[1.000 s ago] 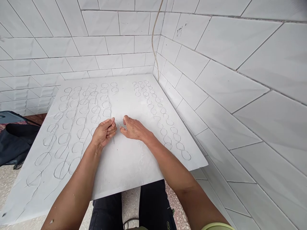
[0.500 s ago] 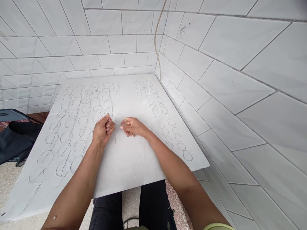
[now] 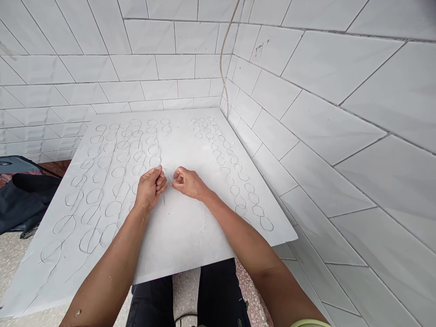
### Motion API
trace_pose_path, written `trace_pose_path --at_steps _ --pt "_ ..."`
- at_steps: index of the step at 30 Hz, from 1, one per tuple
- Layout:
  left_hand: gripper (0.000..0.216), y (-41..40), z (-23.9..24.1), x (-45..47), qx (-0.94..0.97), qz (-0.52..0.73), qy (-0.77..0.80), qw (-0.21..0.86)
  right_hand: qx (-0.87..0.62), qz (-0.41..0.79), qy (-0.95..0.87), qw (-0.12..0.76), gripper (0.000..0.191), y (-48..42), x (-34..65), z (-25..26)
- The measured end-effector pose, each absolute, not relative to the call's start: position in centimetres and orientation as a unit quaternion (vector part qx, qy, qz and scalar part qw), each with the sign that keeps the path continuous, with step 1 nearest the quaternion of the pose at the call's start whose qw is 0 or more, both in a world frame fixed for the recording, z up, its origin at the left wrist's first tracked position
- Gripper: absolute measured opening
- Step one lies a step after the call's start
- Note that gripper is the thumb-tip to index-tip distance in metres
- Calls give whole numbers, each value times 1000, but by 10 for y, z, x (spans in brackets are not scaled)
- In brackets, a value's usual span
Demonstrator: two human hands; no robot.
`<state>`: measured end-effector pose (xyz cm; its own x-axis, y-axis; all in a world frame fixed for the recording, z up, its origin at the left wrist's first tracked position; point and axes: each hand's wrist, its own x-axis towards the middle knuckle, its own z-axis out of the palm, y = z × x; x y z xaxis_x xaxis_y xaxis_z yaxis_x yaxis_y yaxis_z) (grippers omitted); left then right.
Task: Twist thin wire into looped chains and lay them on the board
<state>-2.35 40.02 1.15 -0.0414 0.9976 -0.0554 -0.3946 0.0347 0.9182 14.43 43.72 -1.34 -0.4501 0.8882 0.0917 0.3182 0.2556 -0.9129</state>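
Note:
Above a pale board, my left hand is closed in a pinch on a thin wire, whose dark tail hangs down below the fingers. Just to its right, my right hand pinches a short curved piece of thin wire between thumb and fingers. A small gap separates the two hands. Several strands of looped wire lie in rows on the board's left half, and one row runs up to my left hand. The wire inside my fingers is mostly hidden.
Along the right side of the board lie rows of smaller wire rings. White tiled walls meet at the board's far corner, where a cable hangs. Dark cloth lies at the left, beyond the board's edge.
My left hand has shifted slightly right. My right hand has turned and curled its fingers more, and the wire between the hands is bent differently. The camera view has tilted slightly.

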Motion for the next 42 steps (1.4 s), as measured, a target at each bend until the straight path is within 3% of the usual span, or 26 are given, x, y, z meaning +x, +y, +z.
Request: trace_pose_path --at_steps 6,16,26,42 --pt "33 401 10 -22 370 588 419 585 -435 410 -739 310 41 436 144 -13" --pt "31 401 12 -21 329 579 418 618 -410 410 -744 332 20 435 143 -11" --pt "32 400 17 -24 325 542 435 641 -384 414 -760 322 28 435 147 -9" --pt "35 400 23 -45 360 420 521 649 -349 360 -827 256 26 433 149 -11"
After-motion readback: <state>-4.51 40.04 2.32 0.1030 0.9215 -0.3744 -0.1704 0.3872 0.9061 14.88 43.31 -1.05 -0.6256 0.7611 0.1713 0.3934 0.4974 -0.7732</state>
